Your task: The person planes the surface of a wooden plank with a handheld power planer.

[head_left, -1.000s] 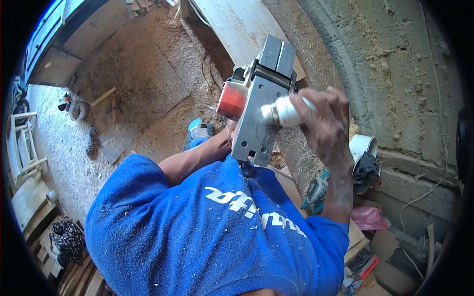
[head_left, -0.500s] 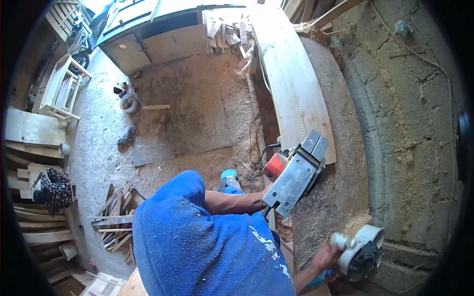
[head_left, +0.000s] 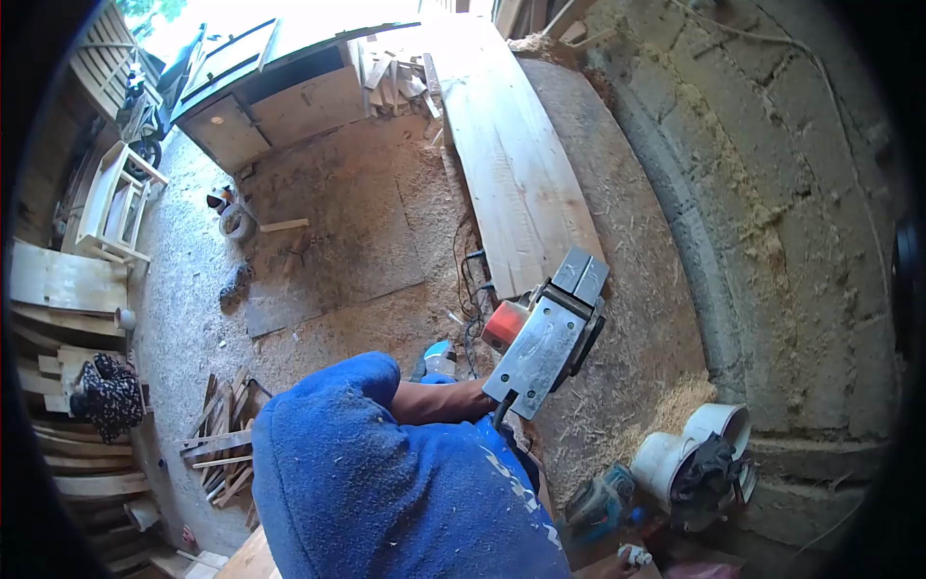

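Head view, the only view on file.

My left hand (head_left: 480, 394) is reaching forward from the blue sleeve and holding the electric planer (head_left: 542, 338) up off the table (head_left: 641, 318). The planer is turned over and tilted, its grey sole plate facing me and its orange-red side housing (head_left: 503, 324) pointing left. My fingers on that hand are sitting behind the tool body and are hidden. The tool is hanging from them, so I am recording them as clenched on the planer.

A sliver of my right hand (head_left: 606, 571) is showing at the bottom edge, just beside a small white and red object (head_left: 633, 555). I cannot tell whether those fingers are released or clenched.

The planer is hanging over the near end of a long pale plank (head_left: 511, 164), which is lying along the sawdust-covered table beside the block wall (head_left: 791, 241). A dark cable (head_left: 473, 289) is trailing left of the plank's end.

Two white tubs (head_left: 709, 425) are standing near the wall on my right with a dark cloth (head_left: 709, 473) draped on them. A teal power tool (head_left: 598, 502) is lying just left of them.

Offcuts (head_left: 227, 434) are lying scattered on the floor to my left.
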A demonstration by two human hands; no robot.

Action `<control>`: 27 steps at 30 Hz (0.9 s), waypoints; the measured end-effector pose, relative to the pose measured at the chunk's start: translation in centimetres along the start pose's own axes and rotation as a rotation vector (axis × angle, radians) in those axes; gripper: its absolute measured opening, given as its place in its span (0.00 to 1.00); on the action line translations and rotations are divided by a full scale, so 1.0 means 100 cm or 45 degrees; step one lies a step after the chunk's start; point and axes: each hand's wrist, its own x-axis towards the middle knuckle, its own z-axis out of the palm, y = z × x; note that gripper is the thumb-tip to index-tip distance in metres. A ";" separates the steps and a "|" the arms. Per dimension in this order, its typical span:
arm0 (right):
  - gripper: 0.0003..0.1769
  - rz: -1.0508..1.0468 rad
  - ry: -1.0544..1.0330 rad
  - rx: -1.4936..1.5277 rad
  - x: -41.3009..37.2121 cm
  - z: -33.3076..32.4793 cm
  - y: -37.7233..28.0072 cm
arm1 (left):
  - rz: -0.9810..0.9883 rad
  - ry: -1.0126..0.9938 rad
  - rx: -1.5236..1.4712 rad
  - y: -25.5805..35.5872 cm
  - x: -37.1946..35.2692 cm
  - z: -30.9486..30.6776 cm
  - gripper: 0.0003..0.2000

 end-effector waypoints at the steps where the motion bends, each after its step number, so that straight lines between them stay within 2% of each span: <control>1: 0.38 0.009 0.003 -0.010 0.001 -0.005 0.045 | -0.004 -0.009 -0.012 0.003 0.002 0.010 0.15; 3: 0.36 0.223 -0.250 -0.270 0.002 -0.015 0.120 | -0.013 -0.020 -0.036 0.008 0.007 0.031 0.15; 5: 0.35 0.208 -0.310 -0.245 0.009 -0.030 0.133 | -0.026 -0.013 -0.067 0.015 0.007 0.051 0.15; 13: 0.34 0.054 -0.690 0.025 0.022 -0.011 0.094 | -0.054 0.006 -0.193 0.011 0.001 0.104 0.14; 14: 0.33 0.072 -0.707 0.020 0.009 -0.005 0.092 | -0.083 -0.045 -0.219 0.008 -0.002 0.113 0.14; 16: 0.33 0.182 -0.618 -0.100 -0.030 -0.018 0.079 | -0.179 -0.321 -0.298 0.000 0.001 0.149 0.14; 17: 0.33 0.261 -0.547 -0.200 -0.003 0.002 0.083 | -0.249 -0.503 -0.356 -0.004 0.001 0.177 0.14; 18: 0.33 0.355 -0.482 -0.304 -0.007 -0.004 0.084 | -0.339 -0.685 -0.415 -0.007 -0.013 0.201 0.14; 20: 0.33 0.468 -0.403 -0.369 -0.013 -0.011 0.077 | -0.449 -0.919 -0.461 -0.009 -0.019 0.217 0.14; 27: 0.33 0.546 -0.461 -0.259 -0.009 -0.002 0.051 | -0.634 -1.204 -0.577 -0.018 -0.047 0.228 0.14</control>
